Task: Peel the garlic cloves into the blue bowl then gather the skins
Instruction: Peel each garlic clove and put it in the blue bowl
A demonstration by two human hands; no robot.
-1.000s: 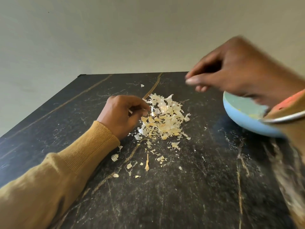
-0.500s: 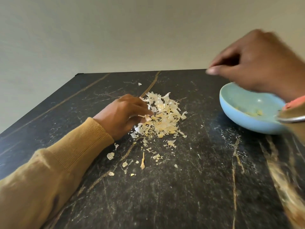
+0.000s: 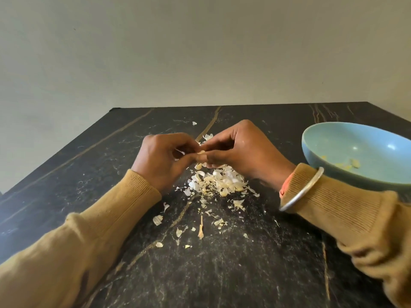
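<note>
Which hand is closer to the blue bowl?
Right. The right hand is just left of the blue bowl, not touching it. The left hand is farther out on that same side, and both hands pinch a garlic clove.

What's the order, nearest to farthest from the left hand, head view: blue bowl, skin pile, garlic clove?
1. garlic clove: pinched between left hand and right hand.
2. skin pile: just below and right of the left hand.
3. blue bowl: far right, beyond the right hand.
</note>
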